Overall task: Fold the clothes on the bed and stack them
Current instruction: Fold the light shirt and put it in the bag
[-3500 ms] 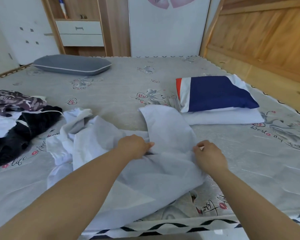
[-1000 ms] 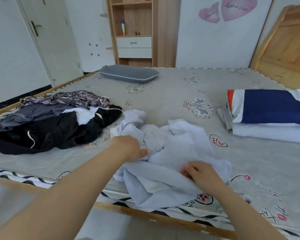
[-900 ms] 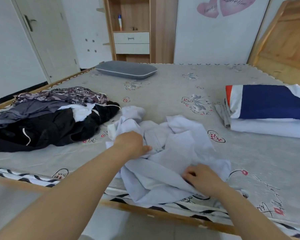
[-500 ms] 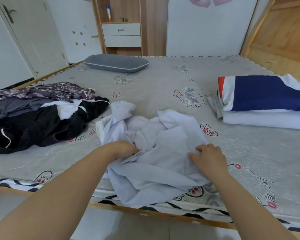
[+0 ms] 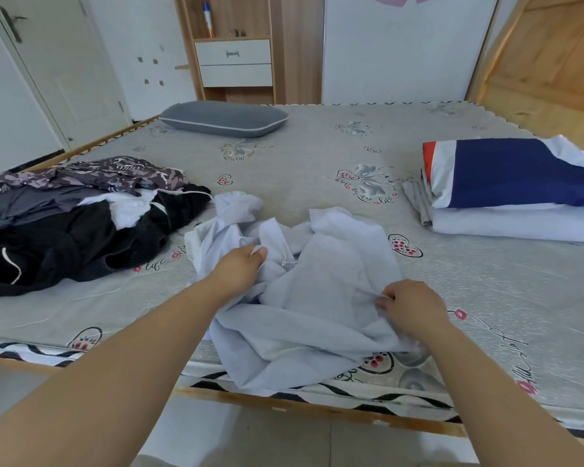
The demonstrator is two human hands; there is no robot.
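On bed [image 5: 317,156]: L hand [image 5: 238,267] & R hand [image 5: 410,306] grip pale shirt [image 5: 317,298]

Clothes heap [image 5: 64,227] left, crumpled shirt [image 5: 317,291] ctr front, folded stack [image 5: 506,197] right, pillow [image 5: 223,119] behind.

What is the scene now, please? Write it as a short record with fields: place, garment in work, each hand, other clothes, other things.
place: bed with a patterned grey cover
garment in work: pale blue shirt, crumpled near the front edge
left hand: grips the shirt
right hand: pinches the shirt
unfolded clothes: dark pile on the left
folded stack: on the right, navy piece on top
other things: grey pillow at the far side
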